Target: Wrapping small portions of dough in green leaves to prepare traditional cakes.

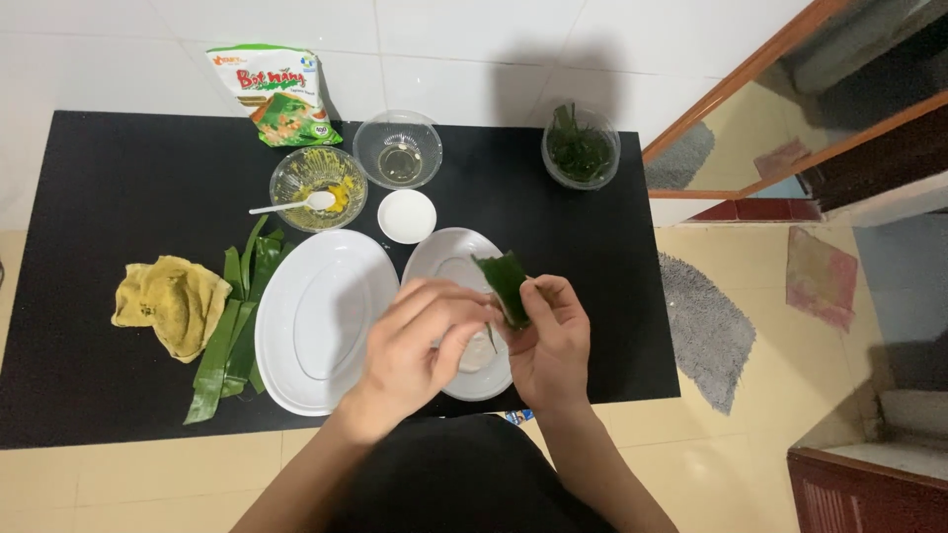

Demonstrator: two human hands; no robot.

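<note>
My right hand (553, 341) grips a folded green leaf piece (507, 282) held upright above a small white oval plate (449, 259). My left hand (420, 345) is curled beside it, its fingers meeting the leaf's lower part over the same plate. A larger white oval plate (321, 316) lies just left of my hands. Long green leaves (232, 326) lie on the black table (89, 178) to the left of that plate.
A yellow cloth (170, 301) lies at far left. Behind the plates stand a glass bowl with yellow paste and a white spoon (316, 190), a glass bowl of oil (398, 148), a small white dish (406, 215), a glass of leaf pieces (580, 146) and a flour packet (278, 94).
</note>
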